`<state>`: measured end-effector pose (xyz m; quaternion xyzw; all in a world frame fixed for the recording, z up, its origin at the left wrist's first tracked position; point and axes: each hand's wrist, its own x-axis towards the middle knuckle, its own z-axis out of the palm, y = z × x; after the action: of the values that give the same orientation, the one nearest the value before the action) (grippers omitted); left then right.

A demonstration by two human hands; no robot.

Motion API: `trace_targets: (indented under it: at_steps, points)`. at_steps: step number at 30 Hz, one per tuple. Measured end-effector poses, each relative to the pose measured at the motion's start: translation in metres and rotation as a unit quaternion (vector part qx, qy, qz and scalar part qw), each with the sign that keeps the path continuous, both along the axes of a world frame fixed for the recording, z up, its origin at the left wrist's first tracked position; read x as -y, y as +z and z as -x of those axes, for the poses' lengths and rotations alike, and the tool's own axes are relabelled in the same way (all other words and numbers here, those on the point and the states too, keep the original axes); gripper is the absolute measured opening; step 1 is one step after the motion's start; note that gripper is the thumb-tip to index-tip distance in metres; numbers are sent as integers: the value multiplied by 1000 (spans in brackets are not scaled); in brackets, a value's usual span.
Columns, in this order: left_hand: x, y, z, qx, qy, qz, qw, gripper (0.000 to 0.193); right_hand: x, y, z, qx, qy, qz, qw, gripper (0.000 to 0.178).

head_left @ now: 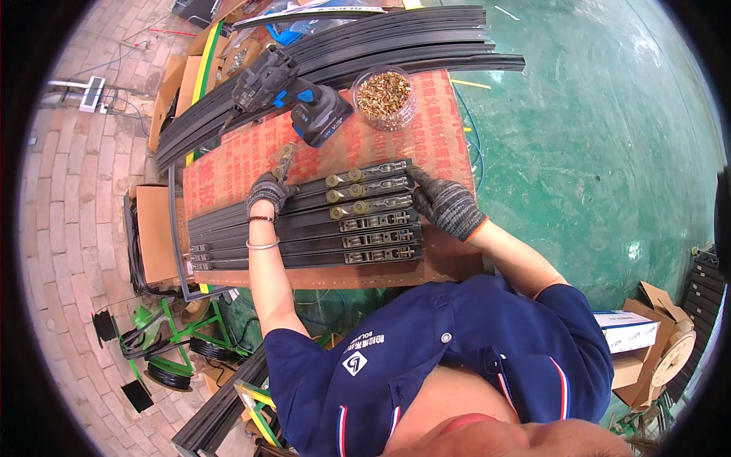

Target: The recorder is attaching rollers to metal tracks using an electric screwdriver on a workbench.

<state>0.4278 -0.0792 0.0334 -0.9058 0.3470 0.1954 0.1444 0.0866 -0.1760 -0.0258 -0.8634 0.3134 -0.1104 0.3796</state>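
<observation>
L hand (pixel 270 193) w/ roller pc (pixel 285 158) (brassy)

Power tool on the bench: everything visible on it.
The cordless power tool is dark grey and black with blue accents, its casing plastic-looking. It lies on its side, a thin bit pointing lower left, the chunky battery pack toward the clear tub of brassy pieces; contact there is unclear. Its body overlaps the long dark strips; nobody is holding it.

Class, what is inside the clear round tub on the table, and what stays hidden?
The clear round tub holds what look like small brass-coloured screws. The topmost ones show; those buried deeper, and the tub's bottom beneath them, are covered.
</observation>
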Motion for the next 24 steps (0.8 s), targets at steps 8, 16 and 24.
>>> trace_targets:
  at_steps: [8, 16, 24]
  points:
    - [2, 2, 3, -8, -46, 13, 999, 56, 2, 2, 0, -25, 13, 6, 1000, 54]
    - [4, 17, 18, 4, -22, -4, 1000, 57, 3, 1, -1, -43, 23, 7, 999, 57]
    - [5, 17, 18, -6, 16, -5, 1000, 57, -6, -6, 27, 104, -87, -12, 991, 33]
